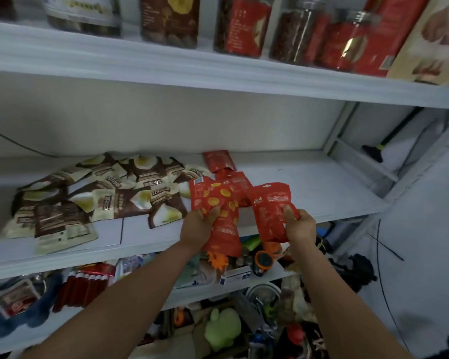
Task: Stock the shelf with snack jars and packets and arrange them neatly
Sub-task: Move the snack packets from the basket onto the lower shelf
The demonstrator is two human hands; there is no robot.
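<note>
Brown-and-cream foil packets [88,198] already sprawl untidily on the white shelf [309,182], while each hand, left hand [197,226] and right hand [300,226], grips red plastic packets [270,211] not yet placed.

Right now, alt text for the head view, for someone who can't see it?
The left hand grips yellow-spotted red packets and the right hand one red packet at the white middle shelf. Brown-and-cream packets lie heaped on its left; jars stand above.
</note>
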